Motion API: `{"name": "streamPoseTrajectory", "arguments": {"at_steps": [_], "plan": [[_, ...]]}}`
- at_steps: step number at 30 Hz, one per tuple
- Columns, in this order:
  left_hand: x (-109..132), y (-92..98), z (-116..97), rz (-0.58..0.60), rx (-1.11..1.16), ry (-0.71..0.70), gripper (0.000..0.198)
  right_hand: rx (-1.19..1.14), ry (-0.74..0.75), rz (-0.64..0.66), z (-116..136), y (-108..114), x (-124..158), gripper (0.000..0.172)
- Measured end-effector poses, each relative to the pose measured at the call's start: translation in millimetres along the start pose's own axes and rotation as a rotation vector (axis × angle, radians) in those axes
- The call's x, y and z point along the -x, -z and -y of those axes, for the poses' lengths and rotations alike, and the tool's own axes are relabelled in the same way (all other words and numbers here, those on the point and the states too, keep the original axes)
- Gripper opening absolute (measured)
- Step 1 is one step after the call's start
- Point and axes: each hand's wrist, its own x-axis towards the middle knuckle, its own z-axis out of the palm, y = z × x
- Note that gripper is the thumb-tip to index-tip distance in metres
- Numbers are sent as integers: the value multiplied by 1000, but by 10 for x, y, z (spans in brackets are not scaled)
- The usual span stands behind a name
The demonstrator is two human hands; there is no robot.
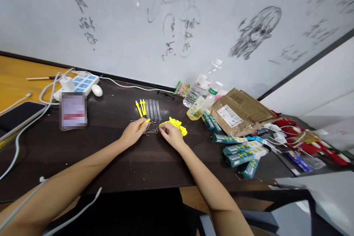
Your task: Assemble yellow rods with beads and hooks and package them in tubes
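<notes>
My left hand is closed on a slim yellow plastic stick, which points up and right from the fingertips. My right hand is pinched; a thin bent wire and a bit of yellow show by its fingertips, but what it grips is too small to tell. Several bent wires lie on the table between both hands. Just behind them stand side by side several clear tubes, lying flat, with several yellow sticks to their left. A pile of small yellow plastic parts lies beyond my right hand.
A power strip, a white mouse and a phone are at the left. Bottles, a cardboard parcel and green boxes crowd the right. A whiteboard rises behind the dark table.
</notes>
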Motion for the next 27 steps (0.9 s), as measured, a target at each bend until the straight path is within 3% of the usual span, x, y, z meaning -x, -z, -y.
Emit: {"name": "streamPoseTrajectory", "arguments": {"at_steps": [2,6,10,16,27], "plan": [[-2,-3,13,-3,2,18,34,77,-9,-24,16,22,1,15],[2,-11,35,20,-11,25,31,241,-17,-206,-18,193,-21,19],[8,-15,32,80,-103,-30,27,390,-47,-313,-89,390,-49,18],[14,-24,13,163,-196,-38,28,489,-115,-278,-181,456,-62,16],[16,-28,28,123,-170,-60,27,496,-143,-219,-186,421,-53,16]]}}
